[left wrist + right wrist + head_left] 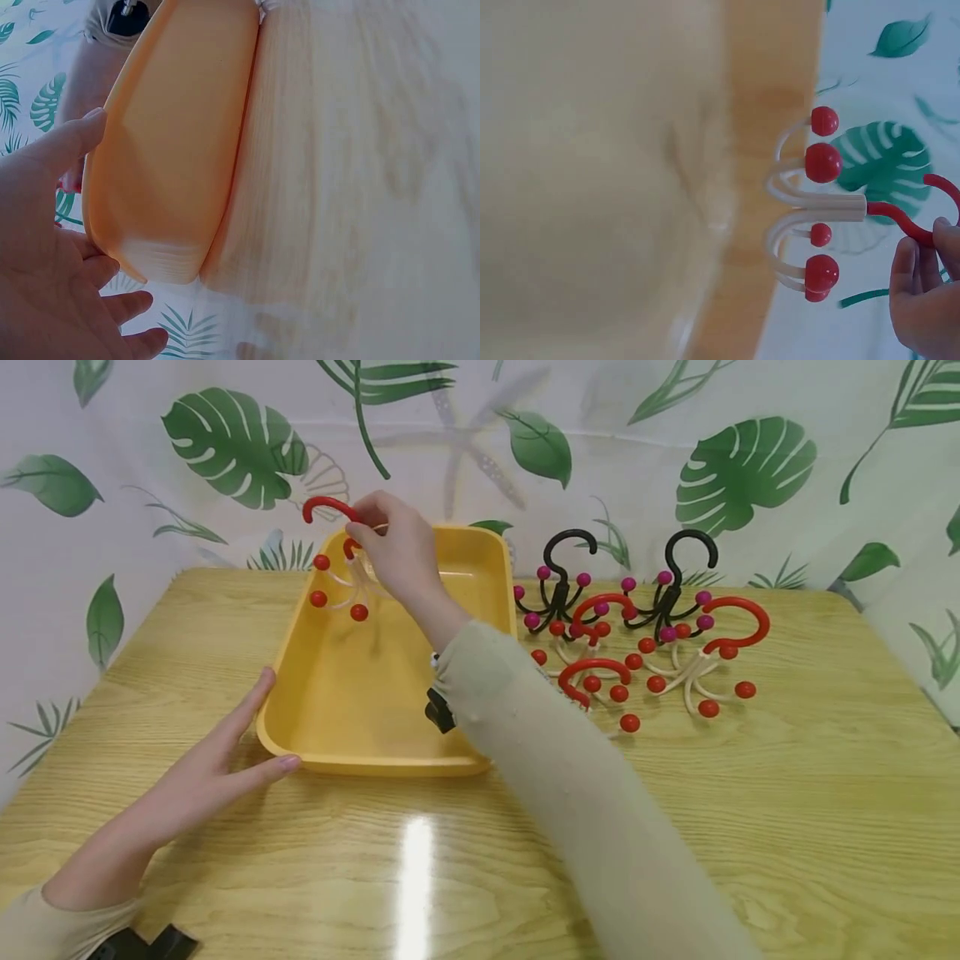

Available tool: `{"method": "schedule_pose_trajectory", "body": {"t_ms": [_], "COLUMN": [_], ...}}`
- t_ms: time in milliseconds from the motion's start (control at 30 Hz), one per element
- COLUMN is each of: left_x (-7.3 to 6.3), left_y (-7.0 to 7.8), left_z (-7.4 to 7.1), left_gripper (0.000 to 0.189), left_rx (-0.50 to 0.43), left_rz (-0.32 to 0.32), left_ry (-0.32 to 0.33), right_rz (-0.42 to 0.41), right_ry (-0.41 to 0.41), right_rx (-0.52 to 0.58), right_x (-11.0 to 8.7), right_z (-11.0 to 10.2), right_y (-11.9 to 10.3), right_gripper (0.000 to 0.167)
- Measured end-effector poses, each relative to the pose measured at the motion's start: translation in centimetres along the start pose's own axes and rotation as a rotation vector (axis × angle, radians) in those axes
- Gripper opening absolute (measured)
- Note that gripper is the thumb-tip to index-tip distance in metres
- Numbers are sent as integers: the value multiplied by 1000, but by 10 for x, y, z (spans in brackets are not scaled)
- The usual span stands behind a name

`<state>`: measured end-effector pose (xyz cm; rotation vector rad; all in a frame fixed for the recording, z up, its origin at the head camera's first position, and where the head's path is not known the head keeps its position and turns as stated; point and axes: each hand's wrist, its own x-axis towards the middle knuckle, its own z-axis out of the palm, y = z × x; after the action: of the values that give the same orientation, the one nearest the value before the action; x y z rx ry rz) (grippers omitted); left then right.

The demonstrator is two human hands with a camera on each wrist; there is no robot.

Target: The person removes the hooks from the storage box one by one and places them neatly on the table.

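Note:
My right hand (401,547) pinches the red hook of a multi-arm hanger hook (844,208) with a white stem and curved white arms tipped in red balls. It hangs upright over the far left part of a yellow plastic tray (352,702). In the right wrist view, thumb and fingers meet on the bend of the red hook. My left hand (195,781) touches the tray's near left corner, thumb on the front rim and a finger along the left side. Its other fingers spread loosely off the tray in the left wrist view.
Right of the tray lie two black hanger hooks (561,597) with magenta ball tips. Close by are three red-and-white ones (705,664), partly overlapping, one partly behind my right sleeve (585,777). A leaf-printed backdrop (600,410) rises behind the wooden table (825,793).

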<state>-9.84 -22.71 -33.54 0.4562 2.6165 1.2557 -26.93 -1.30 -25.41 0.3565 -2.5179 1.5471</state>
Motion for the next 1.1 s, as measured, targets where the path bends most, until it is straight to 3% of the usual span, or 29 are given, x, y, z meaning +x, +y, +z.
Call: {"method": "schedule_pose_trajectory", "body": {"t_ms": [333,600,1000,1100], "left_x": [0,-2,-2,-3], "left_y": [-2,-3,-4,-5], "left_z": [-2,-2,-1,1], "left_gripper": [92,92,92,92], "left_rx": [0,-2,-47,-45], "left_rz": [-8,-28,-6,6], "left_ry": [-5,-3,-5,-7], "right_rz": [-251,-447,-305,-311], "right_ry": [-129,-112,-85,-112], "right_rx": [68,65,130,150], "right_x": [-53,-107,-177,-184], "right_z": [-27,-66,-135,-150], "right_y": [-44,-59,-40,-13], "right_gripper": [20,17,14,18]}}
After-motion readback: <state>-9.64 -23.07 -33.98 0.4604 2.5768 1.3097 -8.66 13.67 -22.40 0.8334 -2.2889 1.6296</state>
